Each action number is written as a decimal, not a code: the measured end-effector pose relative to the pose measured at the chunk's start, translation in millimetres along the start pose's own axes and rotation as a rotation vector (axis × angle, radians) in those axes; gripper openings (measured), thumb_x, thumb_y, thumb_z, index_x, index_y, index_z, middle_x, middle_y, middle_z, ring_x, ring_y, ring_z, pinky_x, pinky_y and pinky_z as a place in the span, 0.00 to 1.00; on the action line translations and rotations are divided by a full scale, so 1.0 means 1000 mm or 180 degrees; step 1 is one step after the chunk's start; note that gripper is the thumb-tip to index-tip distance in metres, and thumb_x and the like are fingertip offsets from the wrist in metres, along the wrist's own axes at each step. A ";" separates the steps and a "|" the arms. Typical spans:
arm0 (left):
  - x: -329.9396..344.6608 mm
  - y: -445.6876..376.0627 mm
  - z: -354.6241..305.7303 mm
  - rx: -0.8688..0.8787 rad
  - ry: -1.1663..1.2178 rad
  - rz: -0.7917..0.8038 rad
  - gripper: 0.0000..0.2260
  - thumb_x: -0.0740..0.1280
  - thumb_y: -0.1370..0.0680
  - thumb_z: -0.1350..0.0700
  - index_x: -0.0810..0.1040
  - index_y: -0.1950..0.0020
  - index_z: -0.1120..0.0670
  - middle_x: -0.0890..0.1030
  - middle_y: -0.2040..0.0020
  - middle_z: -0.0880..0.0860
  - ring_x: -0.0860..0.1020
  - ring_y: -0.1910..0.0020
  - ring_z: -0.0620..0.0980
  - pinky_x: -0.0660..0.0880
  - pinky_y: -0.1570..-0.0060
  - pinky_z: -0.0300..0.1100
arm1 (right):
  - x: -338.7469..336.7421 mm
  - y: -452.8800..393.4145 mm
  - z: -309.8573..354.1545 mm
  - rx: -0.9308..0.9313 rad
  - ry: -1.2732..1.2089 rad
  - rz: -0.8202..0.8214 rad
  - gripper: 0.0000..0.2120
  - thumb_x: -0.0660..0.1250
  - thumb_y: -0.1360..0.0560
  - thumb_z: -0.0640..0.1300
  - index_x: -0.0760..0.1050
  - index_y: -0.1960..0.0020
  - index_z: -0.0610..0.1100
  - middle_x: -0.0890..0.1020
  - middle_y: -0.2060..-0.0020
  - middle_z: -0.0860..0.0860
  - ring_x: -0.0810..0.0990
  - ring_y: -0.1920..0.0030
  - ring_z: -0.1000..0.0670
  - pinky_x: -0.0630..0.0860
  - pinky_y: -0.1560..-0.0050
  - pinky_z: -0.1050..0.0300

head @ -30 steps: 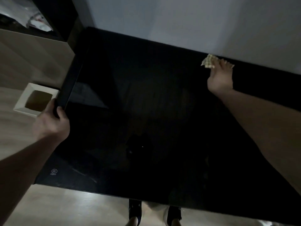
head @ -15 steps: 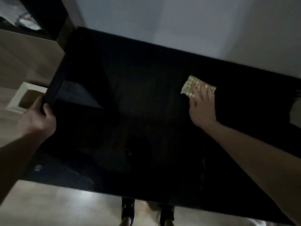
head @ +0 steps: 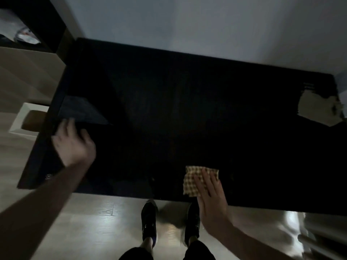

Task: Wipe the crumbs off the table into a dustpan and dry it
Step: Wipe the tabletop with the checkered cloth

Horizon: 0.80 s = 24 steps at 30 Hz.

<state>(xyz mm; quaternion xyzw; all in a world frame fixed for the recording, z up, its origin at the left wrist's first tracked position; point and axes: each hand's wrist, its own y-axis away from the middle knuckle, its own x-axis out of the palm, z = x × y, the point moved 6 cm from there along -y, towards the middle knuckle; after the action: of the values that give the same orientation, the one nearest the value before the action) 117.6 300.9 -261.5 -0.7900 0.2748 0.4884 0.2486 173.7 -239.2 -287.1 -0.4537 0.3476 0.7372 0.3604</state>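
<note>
A wide, glossy black rectangular table (head: 169, 109) filled most of the view, its far edge set against a pale wall (head: 206, 25) and its near edge facing the person's two dark shoes (head: 149, 222) on the light wood-look floor (head: 93, 222).

The right hand (head: 211, 199) lay flat, palm down, at the table's near edge, its fingers (head: 205, 182) stretched out straight and close together, pressing on a small yellow-and-brown checked cloth (head: 195, 180). The cloth sat on the table just inside that near edge, and the heel of the hand overhung the edge above the floor.

The left hand (head: 72, 143) was blurred near the table's left edge, towards the near left corner; its fingers (head: 64, 126) looked loosely spread over the surface, though whether they touched the table could not be told.

Beyond the left edge, on the floor and partly hidden by the table, stood a white square open-topped container with a brown inside (head: 28, 119). A pale patch (head: 319, 109) showed near the table's far right corner; what it was could not be told. Between the two hands and back to the wall the dark surface lay open. No crumbs could be made out on it in the dim light.
</note>
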 end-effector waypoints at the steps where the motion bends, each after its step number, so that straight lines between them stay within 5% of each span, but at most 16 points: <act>1: 0.036 0.066 -0.098 0.0087 0.0145 -0.0456 0.25 0.61 0.18 0.52 0.71 0.22 0.58 0.71 0.22 0.62 0.70 0.25 0.64 0.63 0.24 0.60 | 0.001 0.005 0.001 -0.0015 -0.0028 0.0020 0.29 0.53 0.17 0.47 0.55 0.17 0.54 0.50 0.16 0.54 0.48 0.16 0.46 0.52 0.19 0.43; 3: 0.037 0.109 -0.148 0.0290 0.0300 0.0476 0.26 0.60 0.19 0.49 0.73 0.23 0.57 0.70 0.21 0.60 0.69 0.23 0.62 0.62 0.21 0.62 | -0.001 0.009 -0.001 0.0001 -0.0268 0.0211 0.28 0.51 0.17 0.48 0.55 0.17 0.55 0.49 0.16 0.58 0.47 0.16 0.49 0.53 0.19 0.46; 6: 0.058 0.185 -0.200 0.0176 0.0348 0.1075 0.29 0.56 0.19 0.43 0.70 0.20 0.53 0.65 0.18 0.55 0.61 0.17 0.58 0.55 0.17 0.62 | -0.039 -0.004 -0.008 0.0072 -0.0907 0.0017 0.25 0.50 0.15 0.49 0.58 0.18 0.57 0.54 0.18 0.62 0.52 0.18 0.57 0.55 0.19 0.59; 8: 0.068 0.211 -0.216 0.0053 0.0235 0.1155 0.31 0.53 0.18 0.40 0.65 0.17 0.50 0.59 0.15 0.52 0.52 0.14 0.55 0.49 0.16 0.60 | -0.077 -0.034 -0.021 0.0209 -0.1291 -0.0372 0.24 0.54 0.14 0.43 0.62 0.19 0.54 0.59 0.19 0.59 0.56 0.19 0.58 0.55 0.21 0.64; 14: 0.086 0.222 -0.237 -0.0238 -0.0233 0.0923 0.30 0.55 0.19 0.40 0.64 0.18 0.48 0.59 0.15 0.51 0.51 0.14 0.55 0.48 0.16 0.61 | -0.163 -0.197 -0.098 0.0484 -0.1033 -0.1097 0.23 0.54 0.14 0.42 0.64 0.20 0.46 0.67 0.21 0.48 0.62 0.20 0.48 0.58 0.19 0.47; 24: 0.093 0.221 -0.240 -0.0294 -0.0362 0.0598 0.30 0.57 0.21 0.41 0.66 0.19 0.49 0.62 0.16 0.50 0.53 0.14 0.54 0.46 0.16 0.58 | -0.157 -0.382 -0.152 0.0325 0.0227 -0.0004 0.26 0.46 0.14 0.52 0.51 0.16 0.52 0.47 0.16 0.47 0.43 0.17 0.41 0.41 0.18 0.38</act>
<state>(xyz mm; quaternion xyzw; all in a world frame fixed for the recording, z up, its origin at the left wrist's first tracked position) 155.3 -36.1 -277.2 -0.7424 0.3103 0.5658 0.1802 612.0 -210.6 -266.6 -0.4609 0.3971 0.7016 0.3709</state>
